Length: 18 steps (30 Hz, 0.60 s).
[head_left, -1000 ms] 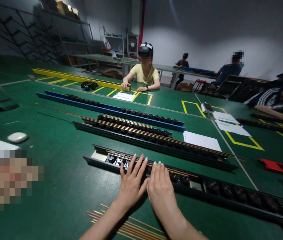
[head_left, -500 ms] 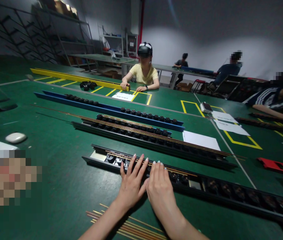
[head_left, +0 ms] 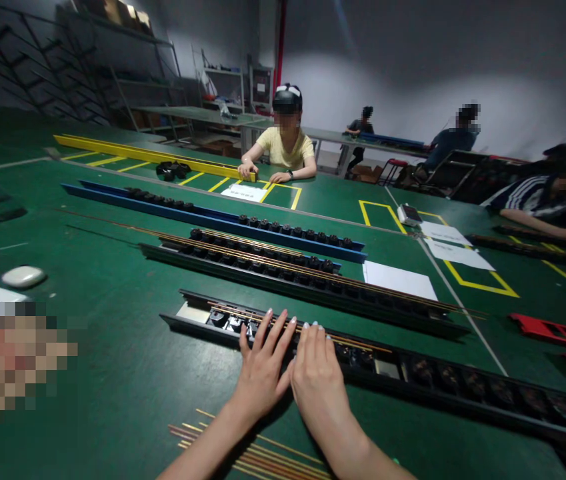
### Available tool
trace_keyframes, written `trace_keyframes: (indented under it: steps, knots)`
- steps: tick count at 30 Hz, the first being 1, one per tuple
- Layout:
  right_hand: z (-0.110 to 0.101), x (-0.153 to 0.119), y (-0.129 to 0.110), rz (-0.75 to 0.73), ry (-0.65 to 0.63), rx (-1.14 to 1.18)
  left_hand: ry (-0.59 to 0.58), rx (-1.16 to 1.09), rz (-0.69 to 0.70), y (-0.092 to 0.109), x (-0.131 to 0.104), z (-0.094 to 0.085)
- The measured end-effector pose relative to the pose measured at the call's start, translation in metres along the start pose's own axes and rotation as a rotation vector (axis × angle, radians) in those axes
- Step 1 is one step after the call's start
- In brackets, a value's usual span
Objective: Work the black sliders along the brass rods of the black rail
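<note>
My left hand [head_left: 261, 375] lies open, its fingers spread across the nearest long black channel-shaped tray [head_left: 197, 331], which runs across the green tabletop [head_left: 117, 380]. My right hand [head_left: 319, 381] is right beside it, fingers together and bent down onto the same tray; I can't tell whether it has hold of anything beneath. Thin gold-coloured rods [head_left: 357, 340] run lengthwise along the tray and pass by my fingertips, over what look like glossy black parts. More loose brass-and-copper-toned rods [head_left: 263, 453] lie near my forearms. Beyond sit a second black tray [head_left: 187, 265] and a blue channel tray [head_left: 187, 217].
</note>
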State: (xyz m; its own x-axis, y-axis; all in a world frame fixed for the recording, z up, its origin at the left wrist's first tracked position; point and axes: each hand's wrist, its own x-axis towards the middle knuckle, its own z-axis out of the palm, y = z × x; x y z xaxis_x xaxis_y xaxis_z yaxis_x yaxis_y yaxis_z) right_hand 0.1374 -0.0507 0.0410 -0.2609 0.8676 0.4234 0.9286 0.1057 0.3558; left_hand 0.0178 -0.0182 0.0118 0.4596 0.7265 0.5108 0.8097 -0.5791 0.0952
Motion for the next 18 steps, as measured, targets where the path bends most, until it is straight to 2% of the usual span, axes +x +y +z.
trace_keyframes:
  steps: [18]
  knots:
    - [-0.0017, 0.0004, 0.0018, -0.012, 0.049, -0.024, 0.0, -0.03, 0.027, 0.0042, -0.0002, 0.0007]
